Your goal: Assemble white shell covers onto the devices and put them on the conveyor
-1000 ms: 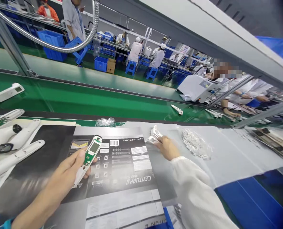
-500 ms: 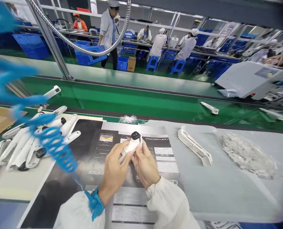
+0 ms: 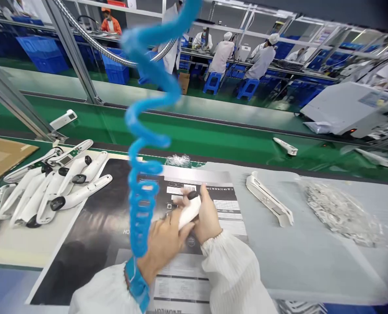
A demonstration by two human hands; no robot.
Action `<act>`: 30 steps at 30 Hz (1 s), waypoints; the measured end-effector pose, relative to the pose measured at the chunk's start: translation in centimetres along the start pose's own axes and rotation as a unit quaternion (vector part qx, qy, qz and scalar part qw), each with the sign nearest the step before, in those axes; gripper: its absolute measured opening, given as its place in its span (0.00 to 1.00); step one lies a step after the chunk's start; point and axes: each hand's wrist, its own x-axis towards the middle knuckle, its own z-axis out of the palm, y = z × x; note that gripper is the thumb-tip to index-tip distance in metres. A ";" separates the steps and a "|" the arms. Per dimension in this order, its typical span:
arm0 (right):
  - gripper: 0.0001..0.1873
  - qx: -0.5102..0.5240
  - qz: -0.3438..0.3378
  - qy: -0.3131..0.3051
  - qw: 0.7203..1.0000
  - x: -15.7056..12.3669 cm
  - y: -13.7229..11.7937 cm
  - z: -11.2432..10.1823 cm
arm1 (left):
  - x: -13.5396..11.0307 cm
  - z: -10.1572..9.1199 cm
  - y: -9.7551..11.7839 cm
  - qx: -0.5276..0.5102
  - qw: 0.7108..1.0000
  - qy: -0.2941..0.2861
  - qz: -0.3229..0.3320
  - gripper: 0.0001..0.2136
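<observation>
Over the middle of the printed black sheet [image 3: 102,226], a white handheld device [image 3: 190,213] with a black tip is held between my two hands. My left hand [image 3: 166,235] is closed around its near end, with a blue wrist strap [image 3: 137,285] at the cuff. Cupped along the device's right side is my right hand [image 3: 207,216], its thumb or finger pointing up near the black tip. Some of its fingers are blurred behind the device. To the right, an open white shell part [image 3: 269,198] lies on a grey sheet.
Several white devices with black tips [image 3: 58,192] lie piled on the left. A coiled blue cord [image 3: 144,174] hangs in front of my left hand. A bag of small clear parts [image 3: 341,211] is at right. Behind runs a green conveyor belt [image 3: 194,135] carrying white parts; people sit beyond.
The device has turned in my hands, so its black tip shows less of its face. The coiled cord has swung right, across the view. A walking person behind has moved right.
</observation>
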 end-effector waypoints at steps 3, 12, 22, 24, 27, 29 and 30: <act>0.29 0.028 0.028 -0.030 0.999 -0.1 0.2 -0.4 | 0.2 -1.9 -1.3 0.055 0.994 -0.081 0.040 0.22; 0.20 -0.052 -0.017 -0.148 0.987 -1.9 1.2 -0.5 | 0.5 -2.3 -1.6 -0.075 0.977 0.196 0.046 0.20; 0.25 -0.277 -0.132 -0.075 0.949 -0.8 0.8 -1.4 | 3.4 -9.5 -5.5 -0.128 0.988 -0.083 -0.013 0.19; 0.24 -0.438 -0.252 0.016 0.863 -0.7 -0.8 -3.4 | 6.3 -13.1 -7.9 -0.125 0.987 -0.085 -0.056 0.19; 0.24 -0.575 -0.340 0.139 0.731 -0.3 -3.3 -6.9 | 12.1 -17.0 -11.3 -0.031 0.993 0.038 -0.109 0.18; 0.23 -0.627 -0.359 0.162 0.673 0.1 -4.4 -8.9 | 15.8 -18.4 -13.2 0.012 0.987 0.096 -0.129 0.20; 0.22 -0.648 -0.369 0.161 0.646 0.3 -4.7 -9.7 | 17.4 -18.8 -13.9 0.031 0.984 0.111 -0.137 0.20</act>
